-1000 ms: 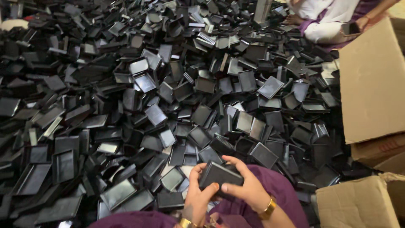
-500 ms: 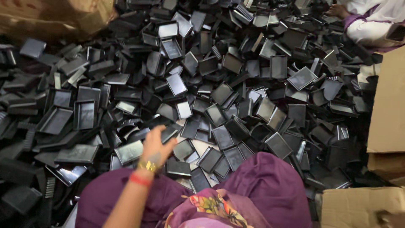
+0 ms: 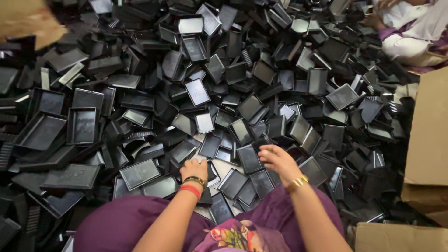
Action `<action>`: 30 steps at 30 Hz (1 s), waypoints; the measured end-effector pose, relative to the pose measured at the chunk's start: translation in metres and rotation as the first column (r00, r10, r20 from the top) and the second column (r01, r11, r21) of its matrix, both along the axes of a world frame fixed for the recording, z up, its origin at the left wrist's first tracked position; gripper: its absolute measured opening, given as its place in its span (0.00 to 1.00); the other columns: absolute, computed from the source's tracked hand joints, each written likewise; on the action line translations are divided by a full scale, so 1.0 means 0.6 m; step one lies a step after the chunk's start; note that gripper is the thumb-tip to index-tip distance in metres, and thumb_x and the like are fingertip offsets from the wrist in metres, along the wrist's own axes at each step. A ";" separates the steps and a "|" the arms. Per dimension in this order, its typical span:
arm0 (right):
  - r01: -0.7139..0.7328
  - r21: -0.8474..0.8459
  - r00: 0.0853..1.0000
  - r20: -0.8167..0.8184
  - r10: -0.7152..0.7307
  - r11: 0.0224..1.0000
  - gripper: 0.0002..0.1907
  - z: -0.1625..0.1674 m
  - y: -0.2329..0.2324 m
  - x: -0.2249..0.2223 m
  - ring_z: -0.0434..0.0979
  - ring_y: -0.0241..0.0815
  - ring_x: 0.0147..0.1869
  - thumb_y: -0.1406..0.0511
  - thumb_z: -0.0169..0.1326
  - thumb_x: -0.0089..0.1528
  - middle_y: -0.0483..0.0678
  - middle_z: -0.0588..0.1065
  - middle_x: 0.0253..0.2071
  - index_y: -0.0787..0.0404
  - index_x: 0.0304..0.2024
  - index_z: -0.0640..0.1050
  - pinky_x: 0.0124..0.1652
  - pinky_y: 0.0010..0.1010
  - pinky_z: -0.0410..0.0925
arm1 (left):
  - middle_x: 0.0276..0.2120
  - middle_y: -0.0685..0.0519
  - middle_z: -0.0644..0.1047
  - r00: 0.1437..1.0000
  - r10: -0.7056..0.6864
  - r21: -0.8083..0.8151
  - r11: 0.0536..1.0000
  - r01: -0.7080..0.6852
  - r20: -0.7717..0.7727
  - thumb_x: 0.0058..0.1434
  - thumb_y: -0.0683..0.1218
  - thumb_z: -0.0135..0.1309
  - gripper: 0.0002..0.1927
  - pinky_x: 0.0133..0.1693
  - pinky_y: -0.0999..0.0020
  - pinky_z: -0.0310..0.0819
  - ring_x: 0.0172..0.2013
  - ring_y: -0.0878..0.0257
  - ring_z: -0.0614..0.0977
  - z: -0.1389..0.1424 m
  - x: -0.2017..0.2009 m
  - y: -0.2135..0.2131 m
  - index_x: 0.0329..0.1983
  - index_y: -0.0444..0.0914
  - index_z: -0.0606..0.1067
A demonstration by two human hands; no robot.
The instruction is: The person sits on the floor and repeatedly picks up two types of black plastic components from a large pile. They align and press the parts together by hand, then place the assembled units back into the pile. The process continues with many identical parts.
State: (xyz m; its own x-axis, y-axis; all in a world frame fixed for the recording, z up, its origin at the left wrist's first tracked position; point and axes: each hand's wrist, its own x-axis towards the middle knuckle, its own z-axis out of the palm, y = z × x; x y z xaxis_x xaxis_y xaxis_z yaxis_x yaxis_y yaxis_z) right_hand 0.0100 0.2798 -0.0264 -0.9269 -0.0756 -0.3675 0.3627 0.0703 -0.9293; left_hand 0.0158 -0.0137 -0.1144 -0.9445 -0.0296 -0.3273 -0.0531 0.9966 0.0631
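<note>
**Both hands down in the tray pile, no firm grip visible**

Step, as I read it: picking through the heap; hands are at the reach-and-select stage, nothing lifted clear.

Left hand [image 3: 193, 169]: knuckles up, fingers curled down into the pile of black plastic trays [image 3: 224, 93]; fingertips are hidden under the hand, so I cannot tell whether it grips a piece or just presses on it.

Right hand [image 3: 278, 158]: fingers loosely spread, palm down, not closed on anything; fingertips touch or hang just over the small rectangular tray [image 3: 248, 159] at its left.

Location: that tray lies at the near edge of the heap, between the two hands, just ahead of the purple lap [image 3: 140, 224]; neighbours overlap it on several sides.

Orientation: long axis runs roughly away from the person, far end leaning slightly left; it lies nearly flat, hollow side apparently up, though the glare makes that uncertain.

A larger flat tray [image 3: 140, 173] sits just left of the left hand, long axis closer to left-right, right end tilted away.

Next move calls for, in my judgement: a pinch across the short sides of the small tray, then a lift straight up so the overlapping pieces don't drag along.

Surroundings: cardboard box [image 3: 427, 140] at right; another person [image 3: 410, 32] sits at the far right corner, well apart.
</note>
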 end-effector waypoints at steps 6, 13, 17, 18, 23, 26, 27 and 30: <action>0.122 0.770 0.867 -0.390 0.311 0.626 0.14 -0.111 -0.073 -0.077 0.78 0.47 0.58 0.59 0.58 0.60 0.46 0.79 0.50 0.53 0.47 0.82 0.60 0.39 0.69 | 0.55 0.41 0.71 0.985 0.174 0.432 0.888 -0.155 -0.004 0.46 0.48 0.70 0.36 0.56 0.53 0.72 0.56 0.40 0.73 0.028 -0.045 -0.009 0.59 0.44 0.69; 0.193 0.963 0.693 -0.268 0.669 0.185 0.11 -0.195 -0.191 -0.032 0.61 0.57 0.74 0.62 0.62 0.50 0.52 0.72 0.65 0.55 0.35 0.82 0.60 0.72 0.46 | 0.56 0.44 0.74 0.858 0.367 0.799 0.596 0.081 -0.360 0.39 0.47 0.68 0.52 0.58 0.53 0.67 0.56 0.43 0.74 0.019 -0.043 0.010 0.68 0.36 0.59; -0.013 0.900 0.790 -0.258 0.556 0.436 0.08 -0.219 -0.161 -0.063 0.68 0.52 0.70 0.62 0.60 0.53 0.45 0.76 0.58 0.56 0.35 0.81 0.67 0.68 0.45 | 0.57 0.43 0.72 0.836 0.407 0.861 0.489 0.141 -0.368 0.41 0.41 0.65 0.41 0.56 0.58 0.71 0.57 0.45 0.75 -0.009 -0.039 0.006 0.62 0.43 0.67; 0.008 0.820 0.819 -0.334 0.467 0.572 0.06 -0.226 -0.145 -0.069 0.74 0.49 0.66 0.63 0.59 0.56 0.45 0.79 0.55 0.58 0.35 0.81 0.69 0.64 0.48 | 0.55 0.44 0.73 0.843 0.423 0.876 0.469 0.109 -0.331 0.42 0.41 0.65 0.36 0.53 0.60 0.73 0.55 0.47 0.76 -0.013 -0.040 0.004 0.59 0.46 0.71; 0.152 -0.363 0.969 -0.128 -0.210 0.919 0.11 -0.254 -0.084 -0.075 0.76 0.49 0.52 0.63 0.53 0.70 0.53 0.78 0.47 0.66 0.47 0.78 0.57 0.55 0.67 | 0.52 0.46 0.73 0.815 0.526 0.911 0.412 0.007 -0.244 0.44 0.41 0.66 0.45 0.53 0.62 0.74 0.51 0.53 0.77 -0.023 -0.042 -0.005 0.69 0.47 0.66; 0.165 -0.735 0.985 0.150 -0.080 0.657 0.16 -0.246 -0.065 -0.068 0.79 0.46 0.55 0.61 0.47 0.68 0.50 0.78 0.52 0.62 0.53 0.76 0.56 0.42 0.69 | 0.47 0.46 0.73 0.870 0.466 0.978 0.044 -0.205 0.162 0.45 0.42 0.64 0.50 0.47 0.62 0.75 0.45 0.56 0.76 -0.020 -0.039 0.002 0.72 0.48 0.56; 0.171 -0.816 0.979 0.206 0.001 0.551 0.16 -0.241 -0.069 -0.063 0.78 0.47 0.55 0.61 0.46 0.69 0.50 0.78 0.53 0.61 0.55 0.76 0.55 0.44 0.69 | 0.45 0.46 0.74 0.878 0.347 0.944 -0.129 -0.302 0.328 0.49 0.43 0.63 0.50 0.46 0.62 0.74 0.44 0.57 0.76 -0.019 -0.036 0.005 0.74 0.49 0.53; 0.226 -0.664 0.949 0.315 -0.008 0.713 0.21 -0.225 -0.102 -0.039 0.76 0.47 0.56 0.59 0.44 0.70 0.51 0.77 0.55 0.61 0.60 0.74 0.56 0.45 0.67 | 0.47 0.46 0.73 0.860 0.113 0.847 -0.275 -0.455 0.499 0.55 0.43 0.60 0.49 0.45 0.61 0.73 0.44 0.58 0.75 -0.015 -0.021 0.018 0.78 0.50 0.50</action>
